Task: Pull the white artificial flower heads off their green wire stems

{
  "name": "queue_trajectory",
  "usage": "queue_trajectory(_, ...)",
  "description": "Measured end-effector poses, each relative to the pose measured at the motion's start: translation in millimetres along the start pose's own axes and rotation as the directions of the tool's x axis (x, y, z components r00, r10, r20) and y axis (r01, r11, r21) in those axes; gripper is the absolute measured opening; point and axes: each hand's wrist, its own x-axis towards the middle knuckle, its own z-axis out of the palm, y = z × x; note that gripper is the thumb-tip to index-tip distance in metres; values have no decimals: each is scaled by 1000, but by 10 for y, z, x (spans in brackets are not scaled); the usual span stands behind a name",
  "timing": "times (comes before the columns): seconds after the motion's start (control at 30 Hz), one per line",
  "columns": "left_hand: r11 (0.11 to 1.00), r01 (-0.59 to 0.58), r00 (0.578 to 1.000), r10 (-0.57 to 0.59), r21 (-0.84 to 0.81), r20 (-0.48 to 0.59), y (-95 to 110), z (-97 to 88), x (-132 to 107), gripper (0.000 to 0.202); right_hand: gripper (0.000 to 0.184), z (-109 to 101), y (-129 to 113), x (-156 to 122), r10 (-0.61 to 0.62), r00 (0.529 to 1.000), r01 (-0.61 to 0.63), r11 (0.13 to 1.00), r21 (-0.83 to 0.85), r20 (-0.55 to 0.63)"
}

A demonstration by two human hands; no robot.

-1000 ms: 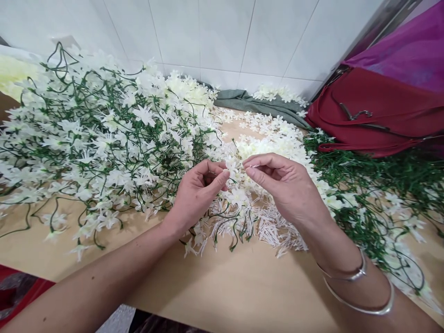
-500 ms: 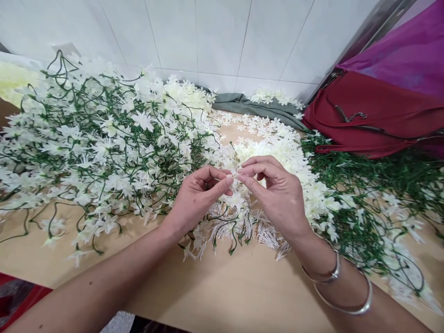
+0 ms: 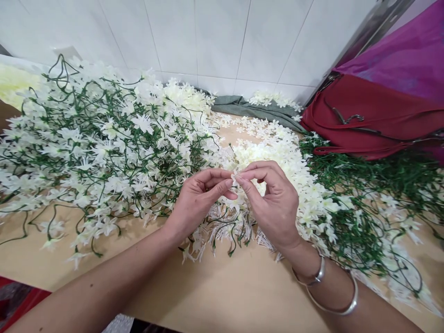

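My left hand (image 3: 198, 199) and my right hand (image 3: 274, 200) meet fingertip to fingertip at the middle of the view, both pinched on one small white artificial flower (image 3: 234, 177). Under the hands lie short green stems with white stamen tufts (image 3: 229, 227). A loose heap of cream flower heads (image 3: 277, 148) lies just behind my right hand. Two silver bangles (image 3: 326, 286) ring my right wrist.
A big tangle of green vines with white flowers (image 3: 93, 138) covers the left of the tan table (image 3: 222, 291). Bare green vines (image 3: 367, 203) spread at right. A red bag (image 3: 374, 120), purple cloth (image 3: 405, 60) and a grey-green cloth (image 3: 253, 107) lie against the tiled wall.
My right hand has moved left and closed the gap, its fingertips now touching my left hand's on the flower. The view has shifted slightly.
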Motion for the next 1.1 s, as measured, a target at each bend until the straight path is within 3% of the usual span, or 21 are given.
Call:
queue_trajectory(0.13, 1000, -17, 1000, 17, 13, 1, 10, 13, -18, 15, 14, 10, 45, -20, -114, 993, 114, 991, -64, 4)
queue_trajectory(0.27, 999, -17, 1000, 17, 27, 4, -2, 15, -26, 15, 13, 19, 80, -24, -133, 991, 136, 985, -102, 31)
queue_trajectory(0.37, 1000, 0, 1000, 0, 21, 12, -11, 12, -30, 16, 14, 34, 86, -33, -56, 997, 59, 996, -62, 55)
queue_trajectory(0.57, 998, -23, 999, 20, 57, 49, 45, 19, -49, 16, 12, 56, 50, -53, 159, 984, -171, 970, 173, 82)
queue_trajectory(0.83, 977, -77, 994, 59, 198, 95, 105, 18, -79, 18, 13, -5, 71, 14, 126, 991, -135, 950, 282, 52)
queue_trajectory(0.97, 948, -155, 988, 140, 279, 70, 126, 10, -70, 20, 13, -46, 68, 55, 151, 985, -170, 924, 344, 80)
queue_trajectory(1.1, 934, -126, 992, 122, 335, 34, 123, 21, -82, 24, 18, -37, 40, 63, 157, 984, -175, 915, 363, 78)
